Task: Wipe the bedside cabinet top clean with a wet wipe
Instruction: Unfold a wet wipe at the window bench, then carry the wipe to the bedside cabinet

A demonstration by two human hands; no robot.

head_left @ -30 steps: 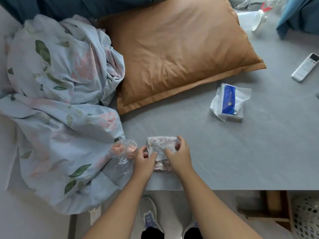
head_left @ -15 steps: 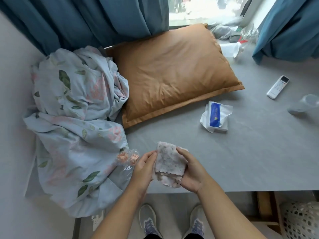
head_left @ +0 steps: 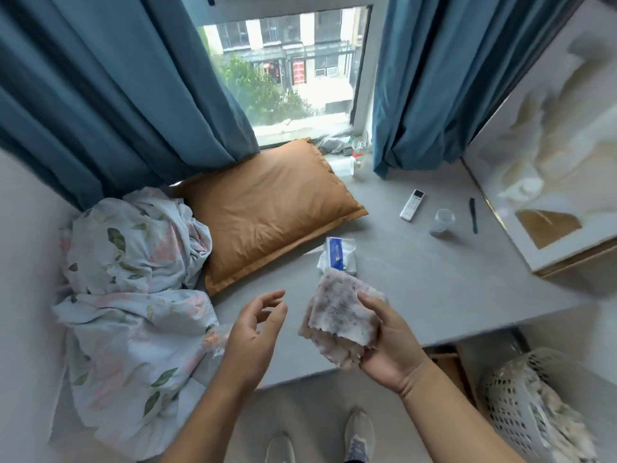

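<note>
Wet wipe [head_left: 340, 315], folded into a thick pad and already grey-speckled, held up in the right hand [head_left: 384, 342] above the near edge of the grey cabinet top [head_left: 434, 282], thumb pressed across its upper face, fingers cupped beneath. Not touching the surface at this moment. Left hand [head_left: 257, 325] empty, fingers loosely curled and apart, hovering beside the wipe without contact.

Likely trouble from here:
- Soiled face turned downward on the next pass, smearing dirt back onto the top instead of lifting it; worth refolding to a cleaner side first
- Loose lower layers of the pad, hanging ragged below the palm, liable to unfold or drop out of a grip that pinches only the top
- Crowded surface: wipe packet [head_left: 338, 254] just beyond the hand, remote [head_left: 412, 204], clear cup [head_left: 442, 221] and pen [head_left: 473, 215] further right, orange pillow [head_left: 267, 208] and floral bedding [head_left: 133, 262] to the left. Wide strokes apt to knock the light cup over or dampen the fabric; patches under these things left unwiped unless shifted aside
- Crinkled plastic wrapper [head_left: 213, 339] near the left wrist easily brushed off the edge
</note>
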